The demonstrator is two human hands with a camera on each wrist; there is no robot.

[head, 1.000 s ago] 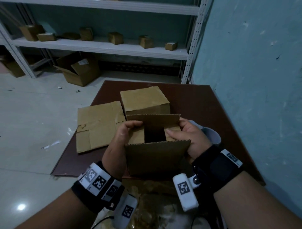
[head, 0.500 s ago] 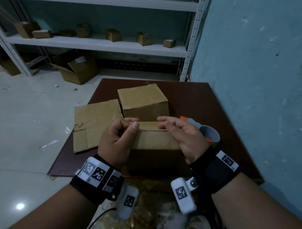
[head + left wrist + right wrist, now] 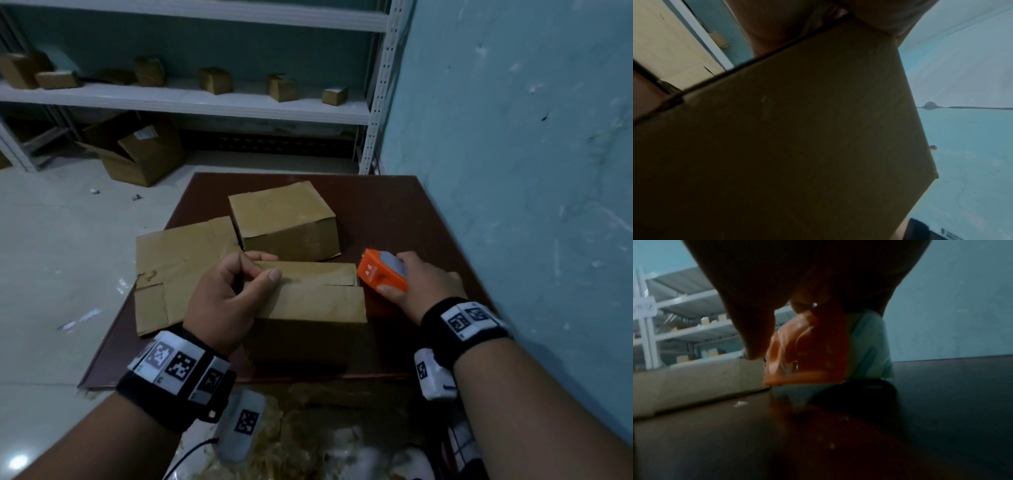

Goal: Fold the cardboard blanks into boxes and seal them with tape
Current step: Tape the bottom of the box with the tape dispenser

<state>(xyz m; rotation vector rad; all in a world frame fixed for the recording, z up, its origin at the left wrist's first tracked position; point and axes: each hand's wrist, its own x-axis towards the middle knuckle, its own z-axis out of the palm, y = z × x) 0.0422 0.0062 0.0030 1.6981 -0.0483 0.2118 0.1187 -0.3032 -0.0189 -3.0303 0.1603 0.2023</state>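
A folded cardboard box (image 3: 308,308) stands at the table's near edge with its top flaps down. My left hand (image 3: 270,265) lies over its left end, thumb on the flap seam and fingers curled over the far flap. The left wrist view shows the box's side (image 3: 797,129) filling the frame under my palm. To the right of the box, my right hand (image 3: 411,274) grips an orange tape dispenser (image 3: 382,275) that sits low on the table. In the right wrist view the dispenser (image 3: 807,356) hangs under my fingers just above the table top.
A closed box (image 3: 284,219) sits behind the near one, and a flat cardboard blank (image 3: 181,270) lies to the left on the brown table (image 3: 394,205). A teal wall (image 3: 513,171) runs along the right. Shelving with small boxes (image 3: 215,80) and an open carton (image 3: 137,150) stand beyond.
Both hands pushed the box's top flaps down. Then my right hand left the box, moved right and took hold of the tape dispenser. My left hand stayed on the flaps.
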